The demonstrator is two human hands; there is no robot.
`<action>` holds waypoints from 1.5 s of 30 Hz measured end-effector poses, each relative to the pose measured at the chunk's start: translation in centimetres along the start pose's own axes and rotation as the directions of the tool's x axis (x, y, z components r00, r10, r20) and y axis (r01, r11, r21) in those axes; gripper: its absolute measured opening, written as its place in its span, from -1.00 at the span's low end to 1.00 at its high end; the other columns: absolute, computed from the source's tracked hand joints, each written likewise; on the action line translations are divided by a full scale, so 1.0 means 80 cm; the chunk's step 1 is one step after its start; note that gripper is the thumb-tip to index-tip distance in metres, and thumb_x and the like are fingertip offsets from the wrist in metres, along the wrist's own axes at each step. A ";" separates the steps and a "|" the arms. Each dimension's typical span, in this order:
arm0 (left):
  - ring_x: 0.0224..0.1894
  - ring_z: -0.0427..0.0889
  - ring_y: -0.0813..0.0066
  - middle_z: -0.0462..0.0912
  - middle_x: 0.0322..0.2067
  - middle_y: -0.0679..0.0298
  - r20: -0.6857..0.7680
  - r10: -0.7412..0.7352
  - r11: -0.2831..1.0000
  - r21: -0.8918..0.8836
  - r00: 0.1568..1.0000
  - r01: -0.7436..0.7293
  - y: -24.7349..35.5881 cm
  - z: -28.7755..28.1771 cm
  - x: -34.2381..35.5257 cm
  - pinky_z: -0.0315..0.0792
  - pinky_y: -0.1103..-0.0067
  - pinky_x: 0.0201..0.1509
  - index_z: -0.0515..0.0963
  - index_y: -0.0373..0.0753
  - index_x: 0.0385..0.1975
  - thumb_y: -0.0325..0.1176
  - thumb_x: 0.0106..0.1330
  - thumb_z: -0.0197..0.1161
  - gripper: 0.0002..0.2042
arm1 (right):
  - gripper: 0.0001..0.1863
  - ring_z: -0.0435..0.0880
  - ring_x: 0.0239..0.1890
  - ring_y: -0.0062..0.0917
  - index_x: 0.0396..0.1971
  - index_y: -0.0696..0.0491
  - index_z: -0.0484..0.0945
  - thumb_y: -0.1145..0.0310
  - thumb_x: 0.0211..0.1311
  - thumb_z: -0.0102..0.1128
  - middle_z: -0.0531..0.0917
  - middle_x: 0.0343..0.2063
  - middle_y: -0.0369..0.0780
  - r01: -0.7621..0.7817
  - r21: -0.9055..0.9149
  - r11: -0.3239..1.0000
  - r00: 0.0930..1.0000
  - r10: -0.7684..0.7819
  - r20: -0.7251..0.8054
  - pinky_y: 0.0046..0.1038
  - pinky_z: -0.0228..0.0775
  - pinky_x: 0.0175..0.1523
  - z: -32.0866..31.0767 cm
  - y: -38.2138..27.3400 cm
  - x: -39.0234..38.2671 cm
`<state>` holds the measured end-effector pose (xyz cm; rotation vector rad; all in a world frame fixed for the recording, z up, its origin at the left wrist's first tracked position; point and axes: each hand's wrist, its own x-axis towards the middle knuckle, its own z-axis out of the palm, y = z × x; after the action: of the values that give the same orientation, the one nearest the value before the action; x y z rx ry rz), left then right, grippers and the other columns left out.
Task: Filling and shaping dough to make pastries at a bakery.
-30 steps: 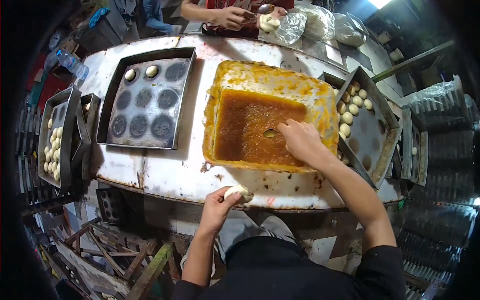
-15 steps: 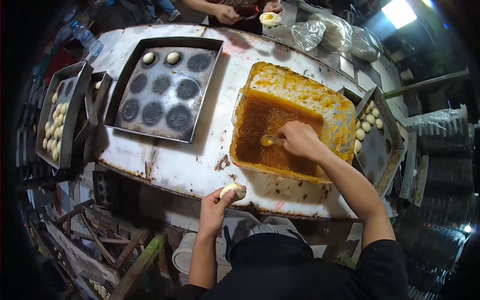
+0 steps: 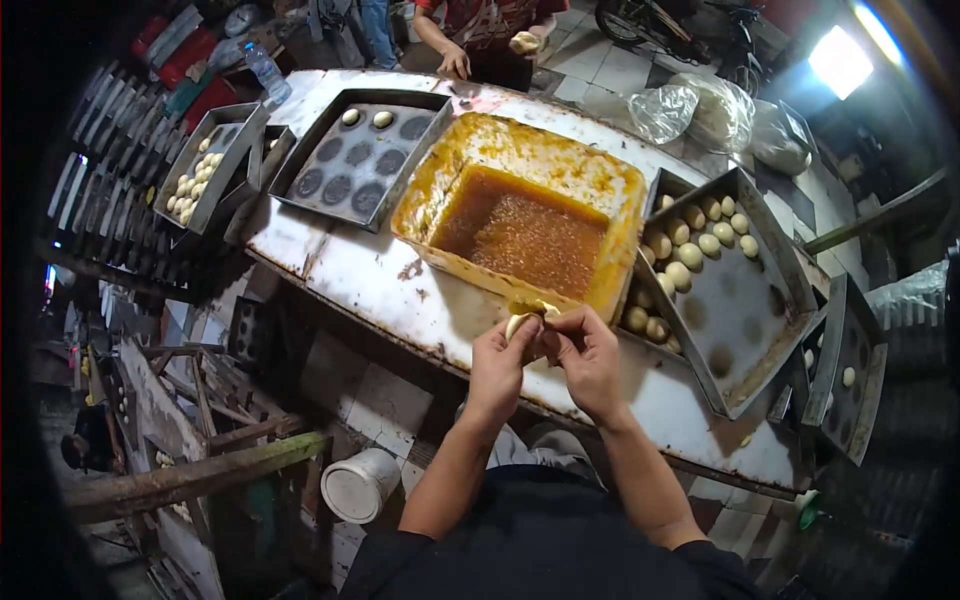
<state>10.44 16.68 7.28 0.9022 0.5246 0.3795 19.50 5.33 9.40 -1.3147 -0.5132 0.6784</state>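
In front of my chest, at the table's near edge, both my hands meet around one piece of pale dough [image 3: 516, 326]. My left hand [image 3: 500, 372] cups it from the left, thumb on top. My right hand [image 3: 592, 372] pinches its right side with thumb and fingers. Some yellow-brown filling shows at the dough's top; the fingers hide much of the rest. Just beyond my hands stands a large, smeared rectangular tub [image 3: 545, 145], with orange-brown sticky filling [image 3: 520, 232] over its bottom. I cannot make out the spoon now.
A metal tray [image 3: 345, 160] with two dough balls lies left of the tub. Tilted trays of dough balls stand at the far left [image 3: 232, 180] and right [image 3: 745, 310]. Across the table, a person [image 3: 490, 30] in red holds dough. A white bucket [image 3: 358, 486] stands below.
My right hand has left the tub and the spoon, joining my left at the dough. My left hand has come rightward with the dough. The whole view has shifted.
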 end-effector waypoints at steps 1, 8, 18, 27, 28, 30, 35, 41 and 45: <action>-0.18 0.69 0.51 0.72 -0.20 0.23 0.002 -0.003 1.000 0.012 1.000 0.003 -0.005 0.010 -0.011 0.59 0.56 -0.04 0.61 -0.40 -0.05 -0.31 0.59 0.14 -0.75 | -0.92 0.58 -0.25 -0.72 -0.15 0.19 0.53 0.54 0.46 0.21 0.63 -0.28 -0.32 0.033 -0.049 0.998 0.998 -0.036 -0.051 -0.62 0.44 -0.16 -0.013 0.008 -0.017; 0.10 0.67 0.24 0.64 0.08 0.05 -0.023 -0.240 0.931 -0.288 0.971 0.223 -0.038 0.054 -0.064 0.52 0.34 0.28 0.44 -0.43 0.19 -0.12 0.67 -0.10 -0.55 | -0.89 0.54 -0.30 -0.61 -0.29 0.18 0.55 0.66 0.30 0.30 0.59 -0.29 -0.26 0.244 -0.253 0.936 0.941 -0.292 -0.173 -0.59 0.42 -0.12 -0.094 0.073 -0.099; 0.29 0.53 0.21 0.47 0.28 0.05 0.218 -0.095 0.979 -0.159 0.971 0.131 -0.020 0.044 -0.165 0.47 0.26 0.40 0.23 -0.36 0.41 -0.53 0.45 0.18 -0.46 | -0.74 0.58 -0.02 -0.20 -0.07 0.07 0.71 0.41 0.23 0.36 0.68 -0.13 -0.12 -0.109 -0.943 0.315 0.865 -0.437 -0.245 -0.21 0.41 0.10 -0.217 0.143 -0.162; 0.26 0.51 0.44 0.48 0.24 0.17 0.286 0.049 0.965 0.232 0.957 -0.118 0.025 -0.014 -0.355 0.42 0.53 0.35 0.18 -0.28 0.47 -0.37 0.59 0.09 -0.49 | -0.38 0.45 0.32 -0.42 0.24 0.13 0.59 0.43 0.14 0.53 0.48 0.28 -0.16 0.057 0.197 0.979 0.896 -0.137 0.422 -0.36 0.28 0.42 0.033 -0.030 -0.265; 0.26 0.51 0.44 0.48 0.24 0.17 0.277 0.069 0.967 0.216 0.958 -0.132 0.029 -0.026 -0.375 0.42 0.53 0.35 0.18 -0.28 0.47 -0.37 0.59 0.09 -0.49 | -0.45 0.47 0.31 -0.44 0.18 0.14 0.64 0.49 0.14 0.51 0.48 0.28 -0.15 0.031 0.204 0.978 0.904 -0.115 0.412 -0.41 0.33 0.38 0.053 -0.031 -0.281; 0.06 0.60 0.57 0.59 0.08 0.26 0.157 0.099 0.988 0.105 0.983 -0.117 0.029 -0.055 -0.411 0.53 0.60 0.13 0.35 -0.29 0.36 -0.21 0.64 0.05 -0.58 | -0.46 0.49 0.30 -0.45 0.17 0.14 0.64 0.52 0.13 0.50 0.48 0.27 -0.15 0.076 0.100 0.992 0.899 -0.111 0.424 -0.43 0.37 0.35 0.100 -0.052 -0.318; -0.21 0.63 0.64 0.67 -0.15 0.29 0.022 0.152 0.979 -0.140 0.988 -0.147 0.005 -0.129 -0.472 0.53 0.66 -0.13 0.53 -0.32 0.16 -0.11 0.67 -0.06 -0.59 | -0.59 0.63 0.17 -0.45 0.07 0.18 0.68 0.66 0.18 0.37 0.60 0.14 -0.12 0.257 -0.161 0.953 0.895 -0.172 0.411 -0.49 0.53 0.22 0.186 -0.049 -0.400; -0.22 0.63 0.64 0.65 -0.19 0.30 -0.106 0.087 0.902 -0.414 0.991 -0.124 -0.035 -0.160 -0.509 0.54 0.62 -0.12 0.58 -0.33 0.04 -0.21 0.62 0.00 -0.67 | -0.80 0.75 -0.08 -0.51 -0.12 0.21 0.74 0.62 0.26 0.35 0.77 -0.16 -0.19 0.322 -0.274 0.906 0.899 -0.202 0.390 -0.50 0.58 0.06 0.207 -0.022 -0.459; -0.33 0.62 0.62 0.59 -0.27 0.31 -0.130 0.041 0.915 -0.394 0.991 -0.090 -0.058 -0.136 -0.523 0.58 0.62 -0.18 0.48 -0.25 -0.14 -0.40 0.53 0.14 -0.92 | -0.83 0.71 -0.12 -0.63 -0.09 0.21 0.68 0.55 0.36 0.32 0.75 -0.16 -0.24 -0.098 -0.155 0.983 0.944 0.141 0.298 -0.53 0.58 -0.01 0.169 -0.013 -0.492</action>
<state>-29.34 -0.69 9.20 0.5026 0.5029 0.5817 -17.48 -13.18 14.37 -1.3849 -0.7488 0.9727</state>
